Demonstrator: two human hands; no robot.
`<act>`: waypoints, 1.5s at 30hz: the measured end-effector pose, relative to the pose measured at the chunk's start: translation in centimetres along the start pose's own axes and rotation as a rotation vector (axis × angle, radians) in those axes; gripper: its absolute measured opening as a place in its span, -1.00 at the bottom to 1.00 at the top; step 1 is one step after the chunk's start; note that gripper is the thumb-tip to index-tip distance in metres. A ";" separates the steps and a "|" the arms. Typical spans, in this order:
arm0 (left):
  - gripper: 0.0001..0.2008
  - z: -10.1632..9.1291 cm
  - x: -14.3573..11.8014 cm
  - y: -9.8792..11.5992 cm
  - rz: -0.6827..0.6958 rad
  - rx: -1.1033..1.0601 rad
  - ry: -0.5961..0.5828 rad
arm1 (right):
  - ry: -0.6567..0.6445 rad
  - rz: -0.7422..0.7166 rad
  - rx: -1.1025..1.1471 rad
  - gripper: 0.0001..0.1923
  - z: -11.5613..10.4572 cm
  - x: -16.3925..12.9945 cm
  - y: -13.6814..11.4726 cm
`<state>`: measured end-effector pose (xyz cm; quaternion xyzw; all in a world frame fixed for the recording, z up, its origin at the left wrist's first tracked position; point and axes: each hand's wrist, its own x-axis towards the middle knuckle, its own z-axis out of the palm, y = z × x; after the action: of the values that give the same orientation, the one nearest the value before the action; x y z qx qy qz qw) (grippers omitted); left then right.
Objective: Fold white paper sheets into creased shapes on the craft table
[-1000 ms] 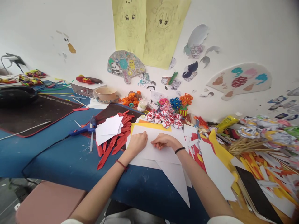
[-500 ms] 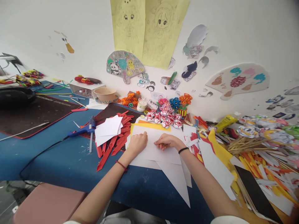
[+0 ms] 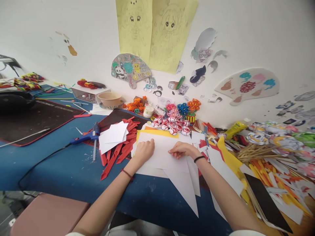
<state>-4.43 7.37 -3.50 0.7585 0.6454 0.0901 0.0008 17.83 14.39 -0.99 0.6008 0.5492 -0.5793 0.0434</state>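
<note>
White paper sheets (image 3: 161,157) lie stacked in front of me, with yellow sheets (image 3: 157,132) showing past their far edge. My left hand (image 3: 145,150) rests on the left part of the white stack, fingers curled in. Whatever those fingers may hold is hidden. Over the right part of the paper, my right hand (image 3: 182,150) is closed in a pinch; anything between its fingertips is too small to make out. A pointed white piece (image 3: 183,190) sticks out from under the stack toward me.
Left of the stack are folded red strips (image 3: 115,157), small white sheets (image 3: 113,136) and a blue glue gun (image 3: 92,135). Red-and-white paper pieces (image 3: 172,124) sit behind it. To the right lie a black-screened phone (image 3: 267,203) and colored paper strips (image 3: 273,177).
My right hand has shifted a little to the right over the paper, still pinched. The left hand stays in place on the stack. The camera view has turned slightly.
</note>
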 end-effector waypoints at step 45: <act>-0.64 -0.1 -0.2 0.1 -0.017 0.012 0.025 | 0.165 0.033 0.012 -0.66 -4.5 -3.6 5.4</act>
<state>-4.40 7.16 -3.38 0.7517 0.6525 0.0958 -0.0113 25.59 13.11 -0.01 0.6558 0.5374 -0.5302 0.0036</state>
